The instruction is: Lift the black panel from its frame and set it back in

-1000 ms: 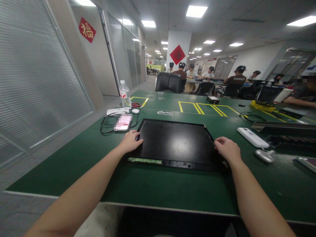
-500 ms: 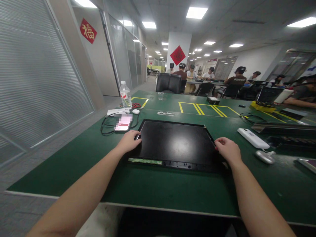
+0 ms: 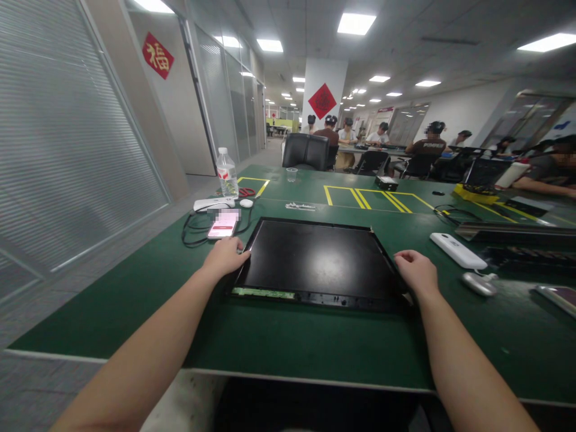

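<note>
A flat black screen panel point(image 3: 317, 258) lies on the green table point(image 3: 292, 339) in front of me, a green circuit strip along its near left edge. My left hand point(image 3: 224, 256) sits at the panel's left edge, fingers curled against the rim. At the right edge, my right hand point(image 3: 416, 272) is curled into a loose fist against the frame. Both forearms reach in from the table's near side.
A lit phone point(image 3: 222, 227) and black cables lie left of the panel, with a water bottle point(image 3: 227, 173) and red scissors point(image 3: 246, 192) behind. A white device point(image 3: 458, 250) and a silver one point(image 3: 479, 284) lie on the right. People sit at far tables beyond a black chair point(image 3: 306, 151).
My left hand has slid a little leftward, off the panel's top face to its left edge. The right hand has barely moved. The panel stays flat.
</note>
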A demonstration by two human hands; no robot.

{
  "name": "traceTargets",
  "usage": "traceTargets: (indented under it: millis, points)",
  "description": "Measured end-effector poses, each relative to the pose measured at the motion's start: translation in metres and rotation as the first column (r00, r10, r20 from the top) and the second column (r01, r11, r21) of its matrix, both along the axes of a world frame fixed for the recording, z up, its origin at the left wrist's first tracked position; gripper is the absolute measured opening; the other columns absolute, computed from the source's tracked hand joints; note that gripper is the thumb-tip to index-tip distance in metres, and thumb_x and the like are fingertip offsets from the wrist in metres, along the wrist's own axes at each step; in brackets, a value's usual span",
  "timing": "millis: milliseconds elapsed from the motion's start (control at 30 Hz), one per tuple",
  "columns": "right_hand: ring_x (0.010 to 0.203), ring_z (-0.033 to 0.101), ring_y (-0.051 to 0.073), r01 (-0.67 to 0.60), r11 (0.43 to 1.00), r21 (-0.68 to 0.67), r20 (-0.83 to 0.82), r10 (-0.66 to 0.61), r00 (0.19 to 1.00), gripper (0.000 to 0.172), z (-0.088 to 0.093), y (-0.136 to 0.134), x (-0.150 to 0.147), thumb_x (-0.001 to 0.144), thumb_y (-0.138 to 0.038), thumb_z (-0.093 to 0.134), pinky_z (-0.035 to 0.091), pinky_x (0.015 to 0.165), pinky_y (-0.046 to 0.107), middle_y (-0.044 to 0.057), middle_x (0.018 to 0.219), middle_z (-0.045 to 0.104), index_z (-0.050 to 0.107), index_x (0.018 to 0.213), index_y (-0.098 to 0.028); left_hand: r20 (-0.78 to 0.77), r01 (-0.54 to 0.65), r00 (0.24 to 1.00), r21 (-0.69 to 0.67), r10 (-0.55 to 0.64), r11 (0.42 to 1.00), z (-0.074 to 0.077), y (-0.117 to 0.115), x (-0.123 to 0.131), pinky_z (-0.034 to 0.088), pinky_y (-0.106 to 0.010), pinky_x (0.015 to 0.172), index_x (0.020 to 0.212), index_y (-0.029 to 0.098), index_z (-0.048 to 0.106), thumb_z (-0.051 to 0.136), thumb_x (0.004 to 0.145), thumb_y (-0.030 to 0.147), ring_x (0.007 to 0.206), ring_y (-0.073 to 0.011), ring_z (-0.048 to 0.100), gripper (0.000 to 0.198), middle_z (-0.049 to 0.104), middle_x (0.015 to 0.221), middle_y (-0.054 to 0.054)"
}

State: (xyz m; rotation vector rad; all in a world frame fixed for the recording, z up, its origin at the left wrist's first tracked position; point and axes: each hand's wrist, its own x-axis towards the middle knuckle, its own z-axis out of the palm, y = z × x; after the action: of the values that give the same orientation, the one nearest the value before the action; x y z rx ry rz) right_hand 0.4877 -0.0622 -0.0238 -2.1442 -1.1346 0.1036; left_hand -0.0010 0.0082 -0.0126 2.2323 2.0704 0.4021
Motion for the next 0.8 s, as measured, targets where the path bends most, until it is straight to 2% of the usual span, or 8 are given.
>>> traceTargets:
  millis: [133, 333, 433, 600, 700, 800]
  points:
    - [0.077, 0.063, 0.021, -0.033, 0.997, -0.066, -0.015, 0.033, 0.999, 0.021, -0.004, 0.003, 0.0, 0.076, -0.031, 0.061, 0.042, 0.066, 0.031, 0.007, 0.087, 0.075, 0.077, 0.084, -0.022, -0.071, 0.007, 0.997, -0.047, -0.01, 0.999, -0.001, -0.001, 0.001, 0.051, -0.042, 0.092, 0.09, 0.018, 0.072, 0.055, 0.089, 0.043, 0.112, -0.037, 0.064, 0.031, 0.07, 0.112, -0.02]
    - [0.075, 0.063, 0.019, -0.078, 0.993, -0.088, -0.039, 0.075, 0.996, 0.018, -0.008, 0.005, -0.001, 0.076, -0.03, 0.062, 0.043, 0.067, 0.03, 0.006, 0.085, 0.074, 0.076, 0.083, -0.023, -0.185, -0.032, 0.983, -0.113, 0.011, 0.993, 0.005, -0.008, 0.012, 0.051, -0.048, 0.094, 0.11, 0.013, 0.074, 0.039, 0.096, 0.032, 0.121, -0.0397, 0.059, 0.042, 0.061, 0.131, -0.024]
    - [0.073, 0.062, 0.019, -0.077, 0.994, -0.074, -0.029, 0.075, 0.997, 0.017, -0.008, 0.005, -0.001, 0.075, -0.03, 0.062, 0.043, 0.065, 0.03, 0.005, 0.082, 0.074, 0.077, 0.081, -0.023, -0.195, -0.032, 0.981, -0.119, 0.008, 0.992, 0.006, -0.009, 0.014, 0.051, -0.049, 0.094, 0.116, 0.014, 0.073, 0.036, 0.097, 0.031, 0.123, -0.0402, 0.058, 0.045, 0.06, 0.134, -0.024]
    - [0.072, 0.062, 0.019, -0.089, 0.994, -0.07, -0.021, 0.087, 0.996, 0.018, -0.009, 0.004, -0.002, 0.075, -0.031, 0.062, 0.043, 0.064, 0.03, 0.006, 0.081, 0.073, 0.077, 0.081, -0.023, -0.163, 0.004, 0.987, -0.077, -0.016, 0.997, 0.003, -0.005, 0.011, 0.05, -0.043, 0.094, 0.102, 0.016, 0.074, 0.041, 0.095, 0.026, 0.118, -0.036, 0.061, 0.035, 0.065, 0.126, -0.021]
    - [0.073, 0.063, 0.019, -0.095, 0.992, -0.077, -0.024, 0.093, 0.995, 0.018, -0.01, 0.005, -0.001, 0.076, -0.03, 0.061, 0.043, 0.064, 0.03, 0.006, 0.083, 0.074, 0.077, 0.081, -0.023, -0.132, 0.034, 0.99, -0.052, -0.041, 0.998, 0.001, -0.003, 0.01, 0.049, -0.04, 0.091, 0.087, 0.017, 0.07, 0.043, 0.093, 0.021, 0.111, -0.0338, 0.064, 0.027, 0.069, 0.114, -0.02]
    - [0.073, 0.063, 0.019, -0.103, 0.992, -0.074, -0.024, 0.101, 0.995, 0.018, -0.011, 0.005, 0.001, 0.076, -0.03, 0.062, 0.043, 0.065, 0.029, 0.005, 0.084, 0.074, 0.078, 0.082, -0.023, -0.017, 0.038, 0.999, -0.041, -0.039, 0.998, 0.002, -0.002, 0.009, 0.048, -0.036, 0.082, 0.078, 0.019, 0.062, 0.046, 0.089, 0.017, 0.1, -0.0306, 0.066, 0.019, 0.071, 0.098, -0.016]
